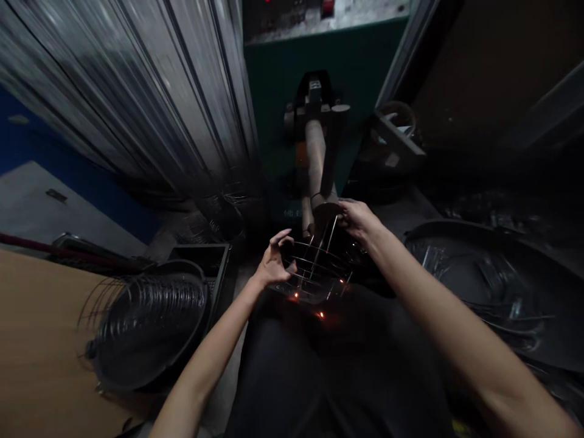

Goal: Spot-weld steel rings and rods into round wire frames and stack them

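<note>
The wire frame sits above your lap, just below the end of the machine arm, its long straight wires slanting down from there toward you. Your right hand pinches its upper end, apparently to steady it; your left hand curves half open at its left side, contact unclear, likely guiding it, near orange sparks.
</note>
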A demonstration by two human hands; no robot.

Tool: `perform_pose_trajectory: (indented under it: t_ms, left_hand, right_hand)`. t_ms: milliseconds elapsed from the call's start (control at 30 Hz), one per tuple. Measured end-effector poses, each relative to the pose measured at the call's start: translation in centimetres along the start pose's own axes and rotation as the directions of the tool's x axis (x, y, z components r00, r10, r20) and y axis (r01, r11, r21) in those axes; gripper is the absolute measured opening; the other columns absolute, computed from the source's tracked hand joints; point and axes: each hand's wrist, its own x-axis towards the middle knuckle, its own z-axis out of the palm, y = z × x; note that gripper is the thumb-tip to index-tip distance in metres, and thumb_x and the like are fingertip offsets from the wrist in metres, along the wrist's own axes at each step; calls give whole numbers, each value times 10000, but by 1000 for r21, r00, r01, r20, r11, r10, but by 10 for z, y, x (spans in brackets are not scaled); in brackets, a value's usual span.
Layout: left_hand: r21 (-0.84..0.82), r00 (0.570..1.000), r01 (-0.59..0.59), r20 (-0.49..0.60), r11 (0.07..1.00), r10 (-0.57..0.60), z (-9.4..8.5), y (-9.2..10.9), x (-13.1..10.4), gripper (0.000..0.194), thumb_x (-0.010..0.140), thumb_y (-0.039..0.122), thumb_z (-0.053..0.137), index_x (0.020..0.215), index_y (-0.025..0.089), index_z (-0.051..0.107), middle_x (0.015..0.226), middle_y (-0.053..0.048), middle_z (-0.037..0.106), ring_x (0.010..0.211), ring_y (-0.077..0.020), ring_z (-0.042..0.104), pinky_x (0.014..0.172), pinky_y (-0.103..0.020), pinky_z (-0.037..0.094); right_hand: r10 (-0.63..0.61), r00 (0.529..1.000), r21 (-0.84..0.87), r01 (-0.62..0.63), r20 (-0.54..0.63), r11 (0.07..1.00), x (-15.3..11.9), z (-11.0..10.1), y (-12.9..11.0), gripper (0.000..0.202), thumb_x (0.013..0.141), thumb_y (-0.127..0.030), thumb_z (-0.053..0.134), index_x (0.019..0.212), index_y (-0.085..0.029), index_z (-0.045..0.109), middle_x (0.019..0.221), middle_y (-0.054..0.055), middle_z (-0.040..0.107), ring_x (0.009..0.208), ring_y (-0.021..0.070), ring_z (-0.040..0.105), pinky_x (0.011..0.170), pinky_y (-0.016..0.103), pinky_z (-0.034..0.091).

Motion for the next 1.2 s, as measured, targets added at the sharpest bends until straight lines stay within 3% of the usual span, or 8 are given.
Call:
perform_pose_trajectory:
  t_ms: [133, 267, 400, 533, 633, 733, 833, 1200]
  left_hand:
    - [306, 926, -246, 354, 920, 130, 19, 56, -32, 670, 714, 335, 632, 1325, 309, 356, 1013, -75, 550, 880, -224, 537, 781, -388, 396]
    - [147, 749, -482, 581, 864, 318, 24, 119, -47, 598, 791, 467, 584, 1336, 453, 339, 1259, -73, 517, 1055, -254, 522, 870, -410, 371]
    - [50, 996, -43, 74, 998, 40, -5, 125, -19, 876, 710, 482, 691, 1430, 321, 218, 1425, -109, 372, 1282, -309, 370, 1010, -462, 340]
    - [-253, 905, 421, 177, 871, -387, -31, 131, -1, 631, 789, 437, 626, 1338, 209, 412, 1357, -142, 461, 1092, -256, 575, 886, -387, 487]
    - [-520, 714, 697, 443, 494, -542, -20, 162, -4, 415, 910, 454, 408, 1186, 164, 515, 1097, -135, 642, 533, -107, 628, 481, -239, 497]
    - [-647, 571, 754, 560, 114, -600, 18, 186, -6, 362, 869, 484, 481, 996, 148, 521, 1027, -124, 664, 517, -129, 642, 413, -213, 469]
    - [-749, 539, 656, 553, -95, -635, 55, 182, 3, 322, 807, 448, 594, 838, 138, 513, 1039, -109, 640, 766, -192, 681, 606, -293, 551]
    - [-612, 517, 785, 566, 93, -642, 40, 122, 10, 339, 866, 438, 502, 702, 143, 467, 617, 0, 611, 495, -72, 534, 552, -199, 449]
  right_hand:
    - [22, 1000, -380, -14, 16, 925, -37, -39, -10, 228, 796, -374, 609, 764, -166, 522, 536, -23, 490, 404, 71, 396, 365, 187, 268]
    - [-57, 975, -866, 216, 214, 452, -107, -82, -19, 229, 738, -391, 640, 797, -182, 568, 729, 49, 625, 649, 183, 577, 556, 265, 415]
    - [-65, 871, -861, 491, 487, 134, -163, -105, -38, 168, 851, -324, 442, 893, -200, 547, 706, 47, 610, 643, 203, 584, 604, 297, 412]
    - [-124, 798, -782, 603, 590, 157, -152, -103, -27, 223, 915, -293, 339, 894, -204, 542, 727, 52, 612, 629, 185, 579, 594, 278, 419]
    - [-170, 802, -762, 597, 573, 251, -108, -81, 10, 230, 916, -271, 382, 963, -185, 590, 855, 76, 662, 766, 201, 624, 697, 289, 461]
    - [-145, 806, -726, 583, 574, 365, -69, -49, 47, 240, 878, -204, 472, 1048, -168, 637, 1005, 92, 672, 920, 206, 628, 803, 286, 467]
    - [-266, 762, -671, 646, 590, 364, -54, -28, 62, 291, 873, -167, 484, 1114, -174, 647, 1022, 93, 660, 910, 192, 623, 797, 267, 467]
    - [-220, 885, -796, 465, 410, 388, -80, -46, 59, 379, 915, -331, 449, 1243, -199, 589, 1098, 109, 636, 1003, 264, 587, 890, 369, 438]
